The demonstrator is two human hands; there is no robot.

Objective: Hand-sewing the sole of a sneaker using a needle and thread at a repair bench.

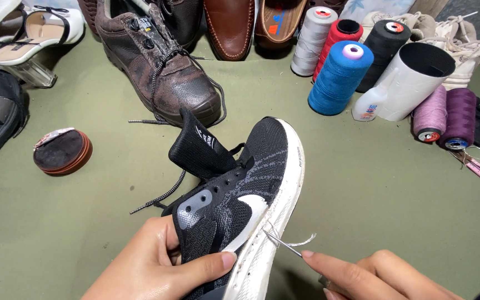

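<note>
Head view looks down on a black knit sneaker (240, 194) with a thick white sole, a white curved mark on its side, grey patches and loose black laces, its tongue pulled up. It is held above an olive-green cloth (362, 183), toe pointing away. The left hand (151, 266) clamps its heel end: thumb pressed on the black side near the sole, other fingers wrapped behind. The right hand (362, 275) pinches a thin metal needle (281, 243) between closed fingertips; its tip meets the seam where upper joins sole, with a pale thread (301, 241) looping beside it. Beyond lie a brown boot (156, 66), thread cones (340, 75) and a round polish tin (62, 151).
</note>
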